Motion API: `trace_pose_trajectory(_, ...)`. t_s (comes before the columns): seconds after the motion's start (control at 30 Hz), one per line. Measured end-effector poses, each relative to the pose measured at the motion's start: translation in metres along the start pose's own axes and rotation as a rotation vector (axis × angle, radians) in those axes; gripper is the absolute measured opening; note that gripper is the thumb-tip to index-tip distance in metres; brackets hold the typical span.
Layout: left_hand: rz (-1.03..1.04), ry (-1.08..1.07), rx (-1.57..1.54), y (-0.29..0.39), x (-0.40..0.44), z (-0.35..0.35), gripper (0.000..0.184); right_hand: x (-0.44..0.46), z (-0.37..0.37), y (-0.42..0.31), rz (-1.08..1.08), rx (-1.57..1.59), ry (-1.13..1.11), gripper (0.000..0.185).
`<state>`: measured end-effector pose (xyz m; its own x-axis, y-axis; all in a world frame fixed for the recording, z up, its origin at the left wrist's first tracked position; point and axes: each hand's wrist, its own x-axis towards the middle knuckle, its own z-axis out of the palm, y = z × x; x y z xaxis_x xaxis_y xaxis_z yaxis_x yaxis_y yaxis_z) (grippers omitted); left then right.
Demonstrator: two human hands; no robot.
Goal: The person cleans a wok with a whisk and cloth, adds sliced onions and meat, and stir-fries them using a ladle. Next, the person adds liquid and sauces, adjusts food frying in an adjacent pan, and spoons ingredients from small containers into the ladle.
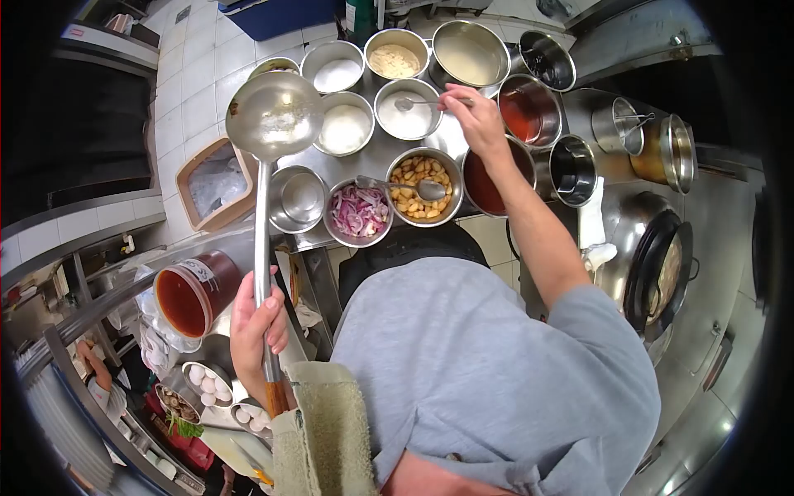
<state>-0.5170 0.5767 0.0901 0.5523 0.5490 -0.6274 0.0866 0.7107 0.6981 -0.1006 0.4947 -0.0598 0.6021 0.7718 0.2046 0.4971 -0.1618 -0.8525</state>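
My left hand (pixel 258 324) is wrapped round the long handle of a large metal ladle (pixel 275 124), whose bowl is up at the left, near the white-filled pots. A small spoon (pixel 405 104) is pinched in my right hand (pixel 470 112); its tip is over a pot of white powder (pixel 408 122). Beside that pot stands another with white contents (pixel 344 126). Nearer me are a bowl of chopped purple onion (pixel 359 212) and a bowl of garlic cloves (pixel 420 188), with a spoon in the garlic. Pots of red sauce (pixel 523 109) stand to the right.
A big tub of red liquid (pixel 184 306) stands at the left, above bowls of eggs (pixel 208 383). A tan bin (pixel 217 185) is on the floor. At the right is a large wok (pixel 662 264). Another person's arm (pixel 98 364) shows at lower left.
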Motion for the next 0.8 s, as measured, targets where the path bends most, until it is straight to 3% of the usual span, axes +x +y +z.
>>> trace_pose_trajectory(0.17,0.0,0.055,0.041,-0.003,-0.006,0.009,0.049,0.004,0.016,0.019,0.134,0.086,0.027,0.03)
trace_pose_trajectory(0.23,0.003,0.052,0.023,-0.006,-0.009,0.008,0.048,0.007,0.018,0.035,0.3,0.323,-0.001,0.031)
trace_pose_trajectory(0.47,0.025,0.082,-0.001,-0.01,-0.022,0.008,0.047,0.005,0.014,0.02,0.252,0.204,-0.063,0.03)
trace_pose_trajectory(0.8,-0.004,0.073,-0.014,-0.012,-0.019,-0.003,0.047,-0.001,-0.004,0.032,0.334,0.538,0.034,0.027)
